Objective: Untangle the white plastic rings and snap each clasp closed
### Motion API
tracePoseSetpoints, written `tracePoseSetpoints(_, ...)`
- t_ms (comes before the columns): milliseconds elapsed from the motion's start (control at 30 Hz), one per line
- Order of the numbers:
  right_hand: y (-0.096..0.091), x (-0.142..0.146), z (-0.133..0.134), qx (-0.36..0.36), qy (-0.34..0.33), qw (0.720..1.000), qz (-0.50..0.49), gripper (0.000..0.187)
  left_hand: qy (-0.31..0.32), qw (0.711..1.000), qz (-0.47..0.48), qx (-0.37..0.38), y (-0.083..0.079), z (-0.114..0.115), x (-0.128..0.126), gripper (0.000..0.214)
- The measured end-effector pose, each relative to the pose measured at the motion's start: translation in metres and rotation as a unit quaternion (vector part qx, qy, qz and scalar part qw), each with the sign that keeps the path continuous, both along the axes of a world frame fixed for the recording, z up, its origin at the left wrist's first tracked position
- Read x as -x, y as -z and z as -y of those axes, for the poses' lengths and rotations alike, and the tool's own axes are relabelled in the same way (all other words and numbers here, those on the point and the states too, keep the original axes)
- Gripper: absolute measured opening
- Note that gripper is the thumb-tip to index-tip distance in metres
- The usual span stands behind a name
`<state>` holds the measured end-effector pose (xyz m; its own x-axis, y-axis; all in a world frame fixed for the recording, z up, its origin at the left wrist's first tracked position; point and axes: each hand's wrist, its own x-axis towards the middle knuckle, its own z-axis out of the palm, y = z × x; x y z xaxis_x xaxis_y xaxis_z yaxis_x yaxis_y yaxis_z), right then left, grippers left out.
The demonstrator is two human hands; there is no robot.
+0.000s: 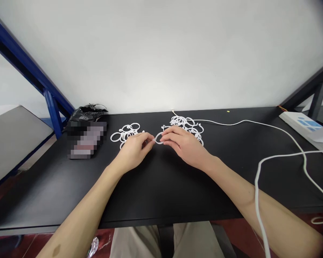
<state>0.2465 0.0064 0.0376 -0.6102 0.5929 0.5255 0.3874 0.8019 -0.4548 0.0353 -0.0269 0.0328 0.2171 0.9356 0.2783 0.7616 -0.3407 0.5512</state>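
Note:
Between my two hands is a white ring [158, 142], held just above the black tabletop. My left hand [136, 148] pinches its left side between thumb and fingers. On its right side, the fingers of my right hand [184, 145] are closed too, covering part of the ring. A small pile of white rings [115, 137] lies behind my left hand, partly hidden by it. Behind my right hand sits a larger tangled heap of similar white rings [181, 121], some of them with small knobs or hooks.
A black plastic bag [87, 114] and a pixelated object [87, 140] lie at the left. White cable [258, 123] runs across the right side and passes over my right forearm. A white box with blue markings [305, 125] stands far right. A white wall [167, 57] rises behind the black table [161, 197].

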Motion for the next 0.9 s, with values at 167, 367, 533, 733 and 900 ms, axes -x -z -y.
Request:
tracePoseSetpoints(167,0.001,0.003,0.001,-0.007,0.008,1.000,0.016,0.020,-0.006,1.000,-0.002,-0.007,0.003,-0.002,0.000,0.024)
tracePoseSetpoints(367,0.002,0.005,0.003,-0.024,0.025,0.999,0.006,0.024,-0.043,0.999,0.001,-0.023,0.003,-0.002,-0.001,0.025)
tracePoseSetpoints(533,0.001,0.002,0.001,-0.040,0.147,0.988,-0.029,0.039,-0.147,0.983,-0.003,-0.106,-0.002,-0.004,0.006,0.021)
tracePoseSetpoints(733,0.009,-0.003,-0.011,-0.037,0.172,0.979,0.106,0.021,-0.265,0.952,-0.049,-0.146,-0.005,-0.008,0.022,0.019)
tracePoseSetpoints(900,0.020,-0.004,-0.015,-0.036,0.167,0.966,0.192,0.028,-0.304,0.937,-0.077,-0.153,-0.004,-0.011,0.033,0.021)
